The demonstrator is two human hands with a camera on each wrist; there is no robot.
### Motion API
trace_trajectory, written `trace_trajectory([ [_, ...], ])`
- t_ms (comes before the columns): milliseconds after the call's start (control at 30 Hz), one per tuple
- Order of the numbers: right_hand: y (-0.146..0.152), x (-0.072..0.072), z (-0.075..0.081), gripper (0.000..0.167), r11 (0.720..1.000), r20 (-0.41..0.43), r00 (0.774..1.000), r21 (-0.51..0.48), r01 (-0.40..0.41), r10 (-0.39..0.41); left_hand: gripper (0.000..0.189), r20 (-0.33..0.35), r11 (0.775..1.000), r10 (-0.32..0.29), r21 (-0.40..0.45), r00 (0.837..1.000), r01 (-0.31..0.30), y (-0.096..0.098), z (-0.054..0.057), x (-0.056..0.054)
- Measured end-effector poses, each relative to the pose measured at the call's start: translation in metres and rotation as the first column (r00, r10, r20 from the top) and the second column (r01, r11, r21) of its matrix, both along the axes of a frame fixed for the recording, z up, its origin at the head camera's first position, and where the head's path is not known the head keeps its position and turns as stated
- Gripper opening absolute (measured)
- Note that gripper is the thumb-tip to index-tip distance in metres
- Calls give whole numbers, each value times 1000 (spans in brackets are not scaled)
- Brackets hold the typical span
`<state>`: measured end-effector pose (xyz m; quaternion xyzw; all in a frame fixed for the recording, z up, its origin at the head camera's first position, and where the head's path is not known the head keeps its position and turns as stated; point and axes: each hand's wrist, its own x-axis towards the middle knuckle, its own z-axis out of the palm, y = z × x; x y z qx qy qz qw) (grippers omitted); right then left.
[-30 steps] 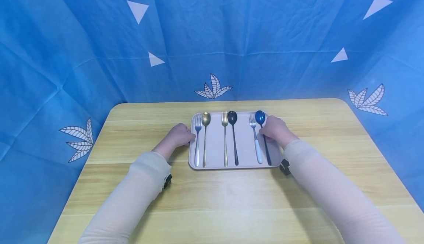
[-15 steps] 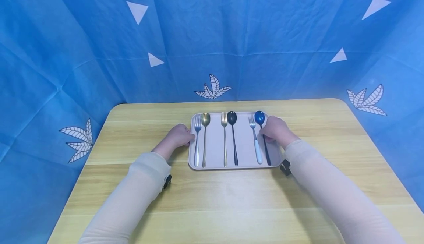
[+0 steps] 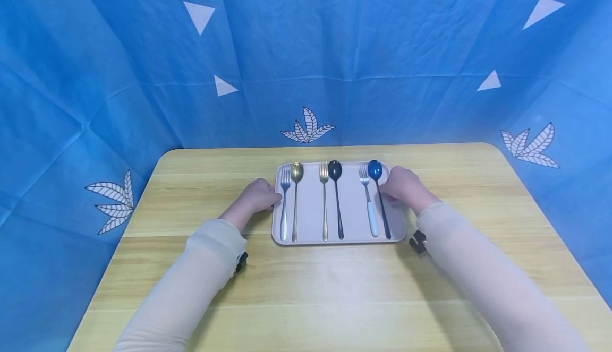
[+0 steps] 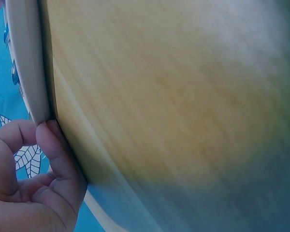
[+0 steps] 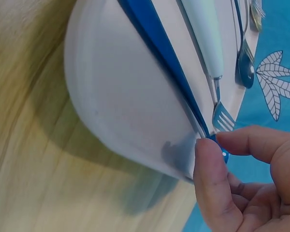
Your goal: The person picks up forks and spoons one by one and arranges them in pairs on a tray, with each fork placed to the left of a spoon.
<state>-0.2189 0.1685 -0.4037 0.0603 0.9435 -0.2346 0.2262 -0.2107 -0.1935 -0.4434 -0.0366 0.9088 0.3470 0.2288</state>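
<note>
A pale tray (image 3: 351, 208) holds a row of forks and spoons. My left hand (image 3: 258, 196) pinches the tray's left rim, thumb above and fingers below, as the left wrist view shows. My right hand (image 3: 405, 186) is by the tray's right side, its fingertips close beside the blue spoon (image 3: 375, 170). In the right wrist view, thumb and forefinger (image 5: 241, 141) stand slightly apart in front of the spoon's neck, and the spoon lies on the tray. Left of it lies a fork with a pale handle (image 3: 372, 216).
On the tray also lie a silver fork (image 3: 285, 179), a gold spoon (image 3: 297, 171), a gold fork (image 3: 324, 171) and a black spoon (image 3: 335, 170). The tray rests on a wooden table (image 3: 325, 293), with a blue curtain (image 3: 287, 49) behind.
My right hand has let go of the blue spoon and shifted slightly to the right. The spoon, the tray and my left hand have stayed in place.
</note>
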Motion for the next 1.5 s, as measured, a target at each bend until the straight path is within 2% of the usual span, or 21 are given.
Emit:
trace_trajectory([
  [233, 6, 1, 8, 16, 1000, 22, 1000, 16, -1, 1, 30, -7, 1000, 5, -7, 1000, -5, 0, -2, -1],
  [533, 14, -2, 9, 27, 998, 19, 1000, 66, -18, 17, 29, -4, 1000, 12, -7, 1000, -12, 1, -1, 0],
  [767, 18, -1, 12, 22, 997, 11, 999, 73, -32, 31, 30, 7, 1000, 14, -12, 1000, -14, 1, 1, 1],
  [900, 20, 0, 12, 18, 997, 15, 1000, 71, -21, 20, 30, 5, 1000, 13, -11, 1000, -13, 1, 1, 1],
  [1233, 24, 1, 7, 27, 999, 28, 999, 44, 13, -15, 31, 15, 1000, 23, 8, 1000, -23, 1, 1, 2],
  [1500, 24, 1, 2, 13, 998, 29, 999, 61, -18, 16, 30, 7, 1000, 25, 14, 1000, -25, 1, 1, 2],
])
